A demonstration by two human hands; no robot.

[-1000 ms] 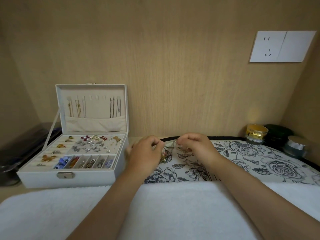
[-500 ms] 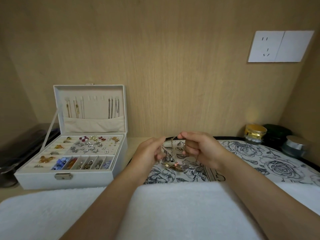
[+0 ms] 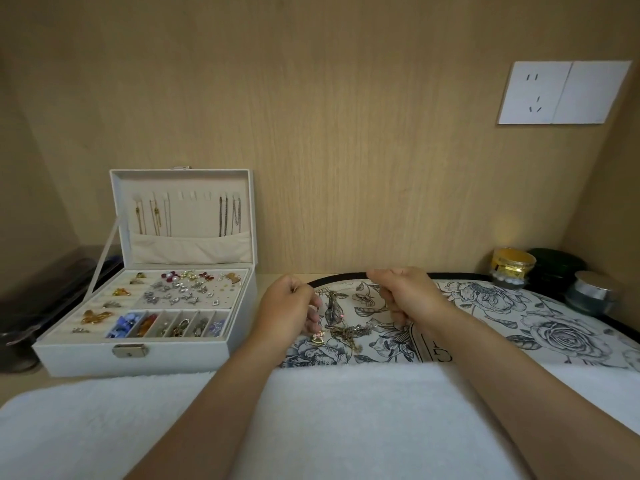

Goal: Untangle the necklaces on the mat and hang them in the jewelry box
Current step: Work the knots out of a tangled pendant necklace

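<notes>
1. We see the necklaces [image 3: 346,331] lying in a small tangled heap on the flowered mat [image 3: 502,306], near its left end and just behind the edge of a white towel [image 3: 346,410].
2. The left hand [image 3: 289,311] hovers at the heap's left side. Its fingers [image 3: 313,308] are curled with the tips pointing down and pinched on a fine strand, directly above a small pink pendant [image 3: 317,337] at the end of the tangle.
3. The right hand [image 3: 412,296] sits at the heap's right side and a little farther back, fingers curled in and gripping a thin chain that runs down towards the mat.
4. The tangle lies between the two hands and slightly nearer to us than the fingertips, with most of it resting on the mat.
5. The jewelry box [image 3: 86,358] stands open on the worktop [image 3: 266,282] to the left of the mat, apart from both hands. Several chains [image 3: 228,216] hang inside its upright lid [image 3: 183,178], and its tray holds small sorted pieces.
6. At the far right we find a gold jar [image 3: 512,268], a dark jar [image 3: 554,268] and a silver-lidded jar [image 3: 594,292] beside the mat's rim.
</notes>
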